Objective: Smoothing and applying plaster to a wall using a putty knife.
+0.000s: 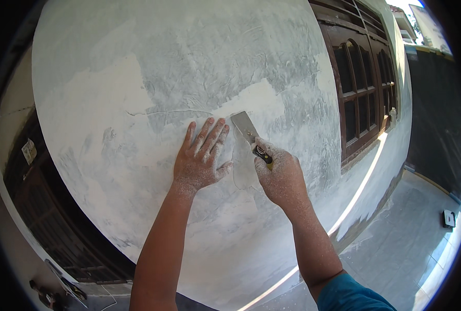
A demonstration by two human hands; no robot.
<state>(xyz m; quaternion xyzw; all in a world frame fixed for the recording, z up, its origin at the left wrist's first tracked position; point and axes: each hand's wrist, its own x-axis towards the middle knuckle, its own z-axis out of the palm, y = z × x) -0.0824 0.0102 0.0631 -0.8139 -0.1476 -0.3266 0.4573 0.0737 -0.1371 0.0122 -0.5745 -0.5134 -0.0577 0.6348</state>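
Observation:
A putty knife (245,126) with a flat metal blade and a black and yellow handle is gripped in my right hand (279,171). Its blade lies against the wall (106,171), which is grey with uneven white patches. To the left of the blade, my left hand (201,155) rests flat on the wall with fingers stretched out. White dust covers both hands and speckles my right forearm. Just above my left fingertips a thin crack or ridge (173,111) runs across the surface, and a bright white patch (261,98) lies beyond the blade.
A brown wooden window (357,83) with dark panes is set in the wall on the right. Dark wooden doors (59,217) stand at the left. A black panel (435,119) rises at the far right, above a tiled floor (396,233) with a small dark object (448,218).

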